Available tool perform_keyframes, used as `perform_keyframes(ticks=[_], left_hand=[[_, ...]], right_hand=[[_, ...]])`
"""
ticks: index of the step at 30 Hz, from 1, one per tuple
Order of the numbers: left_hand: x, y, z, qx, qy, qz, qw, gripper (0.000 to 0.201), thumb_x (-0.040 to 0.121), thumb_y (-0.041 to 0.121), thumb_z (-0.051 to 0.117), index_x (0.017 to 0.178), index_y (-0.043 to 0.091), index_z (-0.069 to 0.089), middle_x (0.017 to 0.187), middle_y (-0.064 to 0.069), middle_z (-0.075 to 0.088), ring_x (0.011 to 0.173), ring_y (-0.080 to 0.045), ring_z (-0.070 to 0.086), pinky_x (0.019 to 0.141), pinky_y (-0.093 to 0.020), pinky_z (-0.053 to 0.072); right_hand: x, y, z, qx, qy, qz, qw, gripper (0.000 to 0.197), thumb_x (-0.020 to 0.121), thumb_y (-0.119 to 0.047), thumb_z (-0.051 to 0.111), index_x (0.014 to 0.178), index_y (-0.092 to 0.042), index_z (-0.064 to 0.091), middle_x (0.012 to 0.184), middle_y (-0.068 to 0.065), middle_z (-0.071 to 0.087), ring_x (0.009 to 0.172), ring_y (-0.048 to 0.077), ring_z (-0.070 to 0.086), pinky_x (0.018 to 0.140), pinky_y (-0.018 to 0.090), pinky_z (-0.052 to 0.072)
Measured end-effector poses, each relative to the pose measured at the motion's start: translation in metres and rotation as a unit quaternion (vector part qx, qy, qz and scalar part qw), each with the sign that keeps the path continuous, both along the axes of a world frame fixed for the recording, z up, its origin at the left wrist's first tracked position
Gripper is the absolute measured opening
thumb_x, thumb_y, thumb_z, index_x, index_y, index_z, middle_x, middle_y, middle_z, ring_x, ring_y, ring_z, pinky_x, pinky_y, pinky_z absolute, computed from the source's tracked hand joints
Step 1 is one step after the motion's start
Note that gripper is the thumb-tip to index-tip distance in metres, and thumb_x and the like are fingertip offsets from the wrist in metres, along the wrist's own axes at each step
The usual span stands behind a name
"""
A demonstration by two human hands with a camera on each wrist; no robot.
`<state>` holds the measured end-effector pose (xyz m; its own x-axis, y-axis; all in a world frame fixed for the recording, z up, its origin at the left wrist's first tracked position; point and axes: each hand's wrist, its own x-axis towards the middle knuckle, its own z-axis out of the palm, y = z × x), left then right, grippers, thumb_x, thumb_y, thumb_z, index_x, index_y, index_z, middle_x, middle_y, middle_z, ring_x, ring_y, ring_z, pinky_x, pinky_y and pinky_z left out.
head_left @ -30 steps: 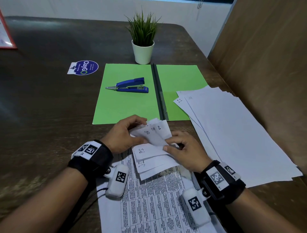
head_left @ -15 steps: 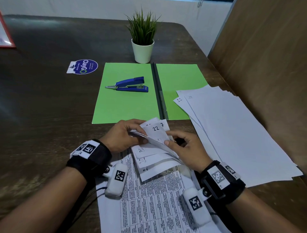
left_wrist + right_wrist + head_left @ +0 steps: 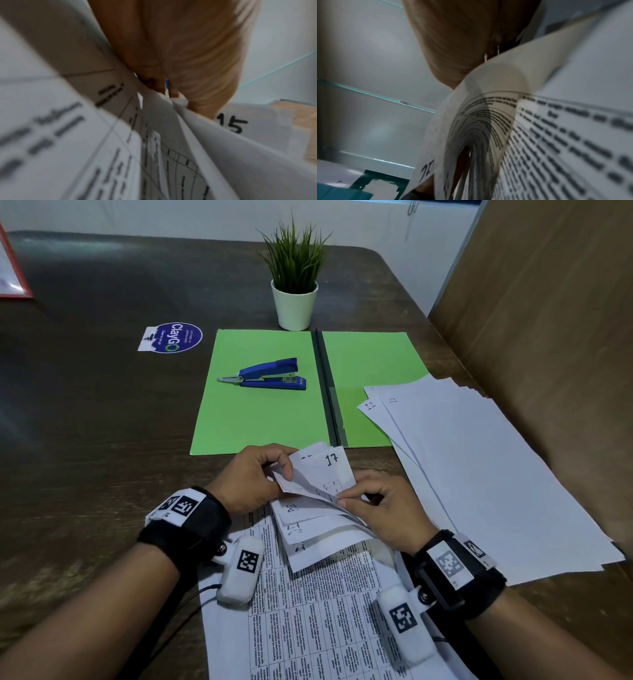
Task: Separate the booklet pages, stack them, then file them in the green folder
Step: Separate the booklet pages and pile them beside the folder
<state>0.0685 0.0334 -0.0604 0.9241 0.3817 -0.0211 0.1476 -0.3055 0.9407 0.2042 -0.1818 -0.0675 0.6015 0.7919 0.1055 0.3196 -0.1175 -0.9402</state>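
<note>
The booklet (image 3: 318,604) of printed pages lies at the near table edge, its top-corner pages curled up between both hands. My left hand (image 3: 255,477) pinches the folded-back page corners (image 3: 323,470), where the number 17 shows. My right hand (image 3: 383,508) pinches the edge of a page just right of them. The left wrist view shows my fingers (image 3: 197,60) on the bunched paper (image 3: 171,121); the right wrist view shows curved printed pages (image 3: 539,128). The green folder (image 3: 260,395) lies open beyond the hands. A stack of loose white pages (image 3: 486,470) lies to the right, overlapping the folder's right flap.
A blue stapler (image 3: 270,374) rests on the folder's left flap. A potted plant (image 3: 295,282) stands behind the folder. A round sticker (image 3: 173,337) is on the dark table at the left. A brown panel (image 3: 548,320) rises along the right side.
The pages have been flipped on: the corner showing 22 half a second ago now shows 17. Both hands stay at the booklet's top corner.
</note>
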Motion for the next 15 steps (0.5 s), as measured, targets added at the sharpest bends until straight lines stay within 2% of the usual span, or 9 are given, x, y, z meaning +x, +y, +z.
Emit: perform_keyframes(ticks=[2,4,7,9,10,12,13,15], left_hand=[[-0.0001,-0.0006,-0.0006,-0.001,0.002,0.007,1.000,0.028,0.069,-0.011,0.084,0.073,0.007,0.063,0.113,0.008,0.072,0.106,-0.014,0.069,0.083,-0.019,0.055],[-0.0001,-0.0001,-0.0006,-0.006,-0.002,0.016,1.000,0.030,0.069,0.000,0.089,0.080,0.013,0.065,0.105,0.007,0.074,0.103,-0.013,0.069,0.083,-0.020,0.055],[-0.0011,0.0021,-0.0008,-0.010,-0.012,0.001,1.000,0.037,0.070,0.008,0.091,0.093,0.025,0.068,0.104,0.006,0.073,0.101,-0.015,0.069,0.091,-0.028,0.056],[-0.0009,0.0014,0.0007,0.000,-0.003,-0.007,1.000,0.029,0.071,0.009,0.090,0.085,0.029,0.075,0.106,0.004,0.073,0.102,-0.019,0.070,0.093,-0.037,0.057],[-0.0007,0.0011,0.0018,0.002,-0.004,-0.012,1.000,0.026,0.071,0.007,0.089,0.080,0.029,0.077,0.108,0.003,0.073,0.102,-0.020,0.070,0.093,-0.039,0.057],[-0.0008,0.0001,0.0033,0.002,-0.008,-0.021,1.000,0.032,0.072,-0.003,0.086,0.073,0.028,0.079,0.113,0.003,0.073,0.102,-0.016,0.071,0.092,-0.035,0.057],[-0.0011,-0.0003,0.0041,0.005,-0.006,-0.025,1.000,0.035,0.073,-0.007,0.084,0.071,0.028,0.079,0.114,0.004,0.073,0.102,-0.013,0.071,0.092,-0.033,0.056],[-0.0011,0.0006,0.0033,0.013,0.000,-0.026,1.000,0.033,0.074,-0.005,0.083,0.070,0.027,0.078,0.116,0.004,0.072,0.105,-0.011,0.070,0.095,-0.032,0.054]], right_hand=[[-0.0004,0.0004,0.0004,0.006,0.010,-0.005,1.000,0.017,0.076,-0.010,0.084,0.074,-0.027,0.080,0.090,-0.007,0.072,0.088,0.010,0.069,0.080,0.024,0.055],[-0.0001,0.0005,-0.0002,0.008,0.004,-0.005,1.000,0.020,0.078,-0.010,0.082,0.075,-0.030,0.079,0.088,-0.010,0.072,0.085,0.009,0.068,0.077,0.023,0.054],[-0.0021,-0.0001,0.0015,0.001,-0.009,0.003,1.000,0.014,0.080,-0.012,0.081,0.080,-0.026,0.079,0.082,-0.017,0.069,0.079,0.002,0.064,0.072,0.016,0.047],[-0.0033,-0.0006,0.0037,0.001,0.006,-0.005,1.000,0.013,0.081,-0.018,0.081,0.089,-0.028,0.078,0.088,-0.019,0.069,0.083,0.000,0.063,0.075,0.015,0.044],[-0.0033,-0.0009,0.0047,0.000,0.022,-0.016,1.000,0.021,0.081,-0.022,0.080,0.099,-0.033,0.076,0.097,-0.020,0.070,0.091,-0.001,0.063,0.079,0.017,0.046],[-0.0012,-0.0020,0.0059,-0.007,0.033,-0.031,0.999,0.041,0.083,-0.032,0.078,0.120,-0.044,0.064,0.114,-0.018,0.068,0.107,0.003,0.062,0.087,0.026,0.050],[-0.0003,-0.0020,0.0058,-0.010,0.030,-0.034,0.999,0.046,0.084,-0.034,0.077,0.125,-0.044,0.060,0.117,-0.018,0.068,0.109,0.006,0.062,0.090,0.031,0.052],[-0.0001,-0.0018,0.0047,-0.013,0.032,-0.034,0.999,0.038,0.086,-0.030,0.076,0.122,-0.039,0.065,0.114,-0.017,0.071,0.105,0.007,0.066,0.092,0.038,0.054]])
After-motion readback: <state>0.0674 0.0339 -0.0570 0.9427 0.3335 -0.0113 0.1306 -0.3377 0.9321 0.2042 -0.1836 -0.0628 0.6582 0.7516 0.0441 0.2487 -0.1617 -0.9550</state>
